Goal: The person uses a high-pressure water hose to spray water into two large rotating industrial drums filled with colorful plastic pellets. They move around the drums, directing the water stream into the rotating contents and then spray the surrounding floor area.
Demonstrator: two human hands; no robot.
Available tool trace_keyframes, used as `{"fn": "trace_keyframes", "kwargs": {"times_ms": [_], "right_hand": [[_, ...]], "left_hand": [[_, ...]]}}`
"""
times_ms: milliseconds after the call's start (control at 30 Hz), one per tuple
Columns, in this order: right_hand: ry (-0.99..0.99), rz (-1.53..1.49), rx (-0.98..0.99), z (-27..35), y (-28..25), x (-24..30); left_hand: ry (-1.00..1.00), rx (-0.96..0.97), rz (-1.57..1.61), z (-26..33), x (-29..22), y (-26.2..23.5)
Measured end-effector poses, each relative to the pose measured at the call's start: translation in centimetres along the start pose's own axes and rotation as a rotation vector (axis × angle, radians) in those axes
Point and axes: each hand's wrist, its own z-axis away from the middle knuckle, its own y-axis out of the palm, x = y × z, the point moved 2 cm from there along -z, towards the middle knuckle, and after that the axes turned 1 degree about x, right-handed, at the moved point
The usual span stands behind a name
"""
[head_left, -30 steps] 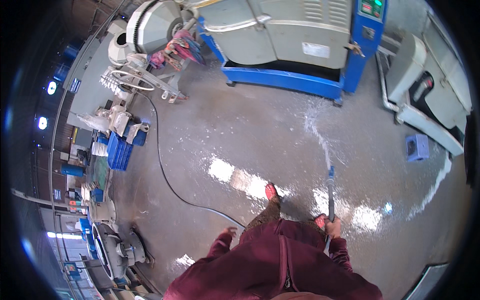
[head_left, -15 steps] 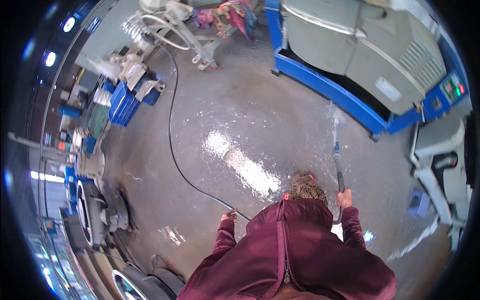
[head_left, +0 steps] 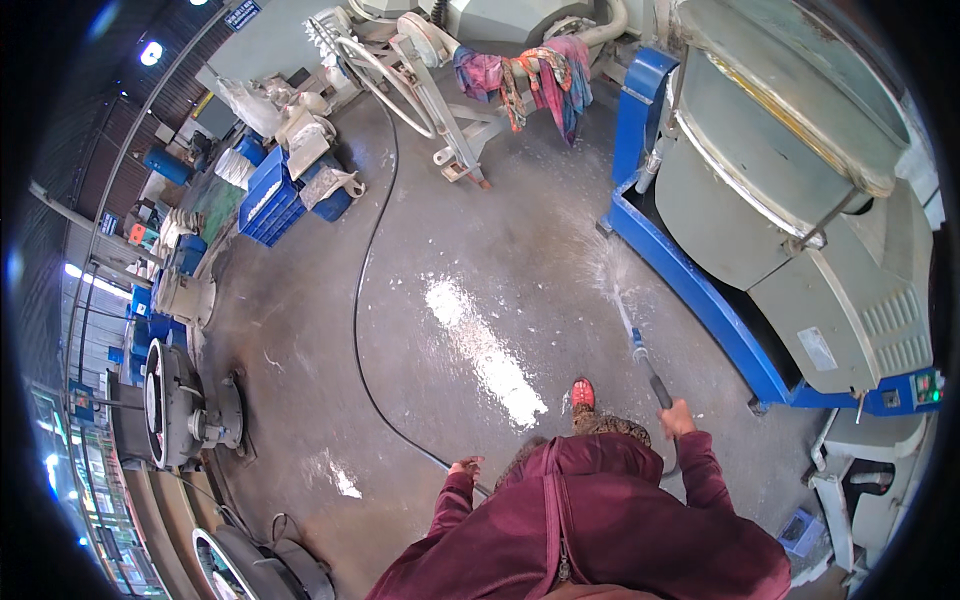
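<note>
My right hand [head_left: 680, 420] is closed round the dark grip of a spray wand [head_left: 659, 391], which has a blue nozzle [head_left: 639, 343]. Water [head_left: 612, 280] shoots from its tip and splashes on the wet floor beside the blue-framed machine [head_left: 690, 290]. Low on my other side, my left hand [head_left: 467, 467] is round the black hose [head_left: 358, 320]. From there the hose curves over the floor to the far left. Part of the hose in front of my body is hidden by my maroon jacket.
Blue crates [head_left: 272, 205] and sacks stand at the far left. A wheeled metal frame [head_left: 455, 130] draped with colourful cloths [head_left: 540, 80] is at the back. Round machine parts [head_left: 180, 405] line the left side. A small light-blue box [head_left: 800, 532] lies at right.
The view has shifted right and forward. The wand and its spray have swung left, with the water landing nearer the machine's far corner. A red shoe now shows in front of me.
</note>
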Motion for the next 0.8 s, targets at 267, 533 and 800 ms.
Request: {"fn": "trace_keyframes", "kwargs": {"times_ms": [267, 533, 800], "right_hand": [[0.038, -0.056, 0.016, -9.8, 0.8, 12.4], [-0.194, 0.042, -0.143, -18.4, 4.8, 26.1], [-0.005, -0.382, -0.025, -25.2, 6.4, 40.1]], "left_hand": [[-0.067, 0.019, 0.0, -3.6, -10.8, 2.3], [0.043, -0.045, -0.486, -13.6, -22.1, -2.9], [0.223, -0.166, -0.364, -32.1, -44.2, -14.0]]}}
